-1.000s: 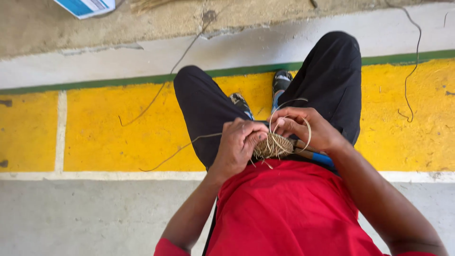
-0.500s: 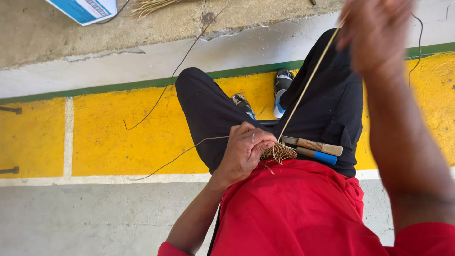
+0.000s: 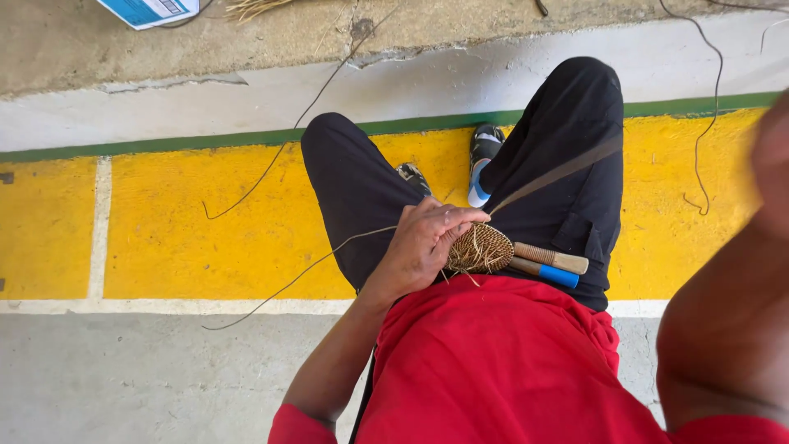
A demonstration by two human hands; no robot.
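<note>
Single head view looks steeply down, close over the lap [image 3: 493, 205]; no second view

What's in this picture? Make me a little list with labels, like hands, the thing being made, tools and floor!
left hand: holds the small round woven disc on the lap
right hand: raised at the frame's right edge, blurred; its grip cannot be told
strand: runs taut from the disc up toward the right hand
tools: two handles, one wooden, one blue-tipped, lie on the lap beside the disc
floor: yellow painted band with loose fibres

Lap [image 3: 567, 205] w/ woven coil [image 3: 481, 247] & two tool handles [image 3: 551, 265] on it.
</note>
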